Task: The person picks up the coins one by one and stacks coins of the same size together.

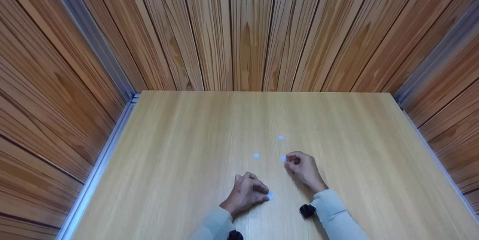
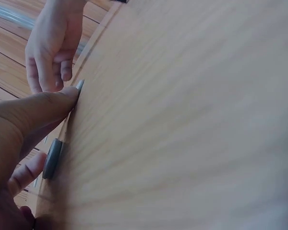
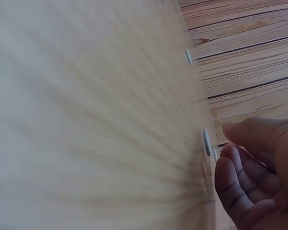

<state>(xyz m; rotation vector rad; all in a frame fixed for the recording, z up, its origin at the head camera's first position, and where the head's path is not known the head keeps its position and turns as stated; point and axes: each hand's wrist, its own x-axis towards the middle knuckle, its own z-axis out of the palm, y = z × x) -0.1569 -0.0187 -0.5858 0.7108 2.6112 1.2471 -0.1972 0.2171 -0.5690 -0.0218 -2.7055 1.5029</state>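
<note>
In the head view my left hand (image 1: 247,193) pinches a small white disc (image 1: 270,196) by its edge, low over the table. Its thumb and finger hold that disc (image 2: 80,85) in the left wrist view. A dark grey disc (image 2: 52,159) shows by another fingertip there; whether they touch I cannot tell. My right hand (image 1: 305,169) has loosely bent fingers beside another white disc (image 1: 283,159). Between its thumb and fingers (image 3: 228,179) the right wrist view shows a gap, with a thin disc (image 3: 207,142) just past them.
Two more white discs lie further off, one at the back (image 1: 281,137) and one left of the right hand (image 1: 256,155). The wooden table (image 1: 168,139) meets plank walls (image 1: 245,30) at the back and sides, with metal rails (image 1: 93,180) along the side edges.
</note>
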